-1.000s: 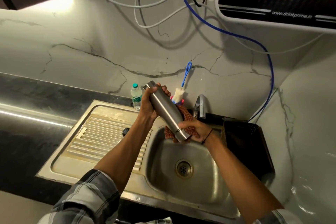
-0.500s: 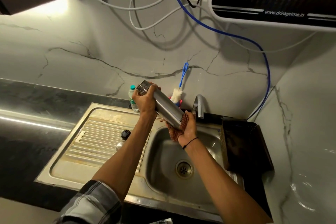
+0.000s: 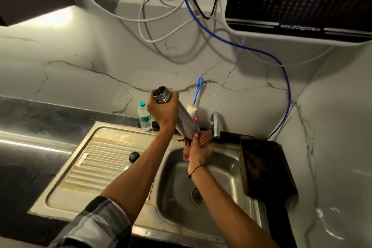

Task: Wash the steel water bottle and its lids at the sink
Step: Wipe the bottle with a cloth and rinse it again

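Observation:
My left hand (image 3: 163,112) grips the steel water bottle (image 3: 186,122) near its open threaded mouth, which points up and to the left. The bottle slants down to the right above the sink basin (image 3: 221,177). My right hand (image 3: 198,152) presses a red checked cloth (image 3: 204,139) around the bottle's bottom end, just in front of the tap (image 3: 215,124). A black lid (image 3: 134,156) lies on the ribbed drainboard (image 3: 96,165), and a small shiny lid (image 3: 126,167) shows beside my left forearm.
A small plastic water bottle (image 3: 144,116) stands at the back of the drainboard. A blue-handled bottle brush (image 3: 196,96) leans on the marble wall. A dark basket (image 3: 263,167) sits right of the basin. Cables and a water purifier (image 3: 302,0) hang above.
My left hand has tilted the bottle more upright, so its open mouth now shows. My right hand with the cloth has slid down to the bottle's bottom end.

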